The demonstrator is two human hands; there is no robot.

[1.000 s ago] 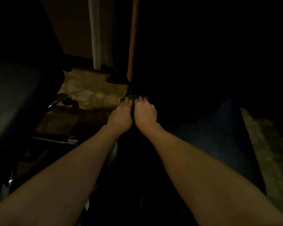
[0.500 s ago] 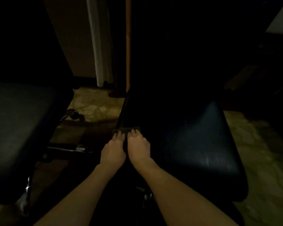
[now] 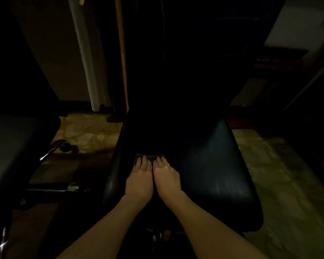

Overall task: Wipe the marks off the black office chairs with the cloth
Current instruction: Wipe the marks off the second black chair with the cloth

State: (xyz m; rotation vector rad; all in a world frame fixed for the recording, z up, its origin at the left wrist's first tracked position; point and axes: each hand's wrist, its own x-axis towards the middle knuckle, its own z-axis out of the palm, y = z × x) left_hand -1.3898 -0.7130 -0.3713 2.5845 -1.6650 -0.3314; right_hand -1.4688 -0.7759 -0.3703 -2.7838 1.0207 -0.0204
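Observation:
A black office chair [image 3: 217,174] stands in front of me, its seat glossy and its backrest lost in the dark. On the seat's left part lies a dark cloth [image 3: 150,157]. My left hand [image 3: 139,181] and my right hand [image 3: 166,179] lie side by side, palms down, fingers pressed flat on the near edge of the cloth. Most of the cloth is hidden under my fingers. A second black office chair [image 3: 11,146] stands at the left, apart from my hands.
The left chair's chrome base leg [image 3: 52,149] and castor reach toward the gap between the chairs. Patterned carpet [image 3: 88,133] lies between and to the right of the chairs. A pale curtain [image 3: 88,58] and a wooden post [image 3: 122,53] stand behind. The room is very dim.
Both hands with the cloth have slid from the seat's left edge toward me and a little to the right. The view has tilted up, showing more of the seat.

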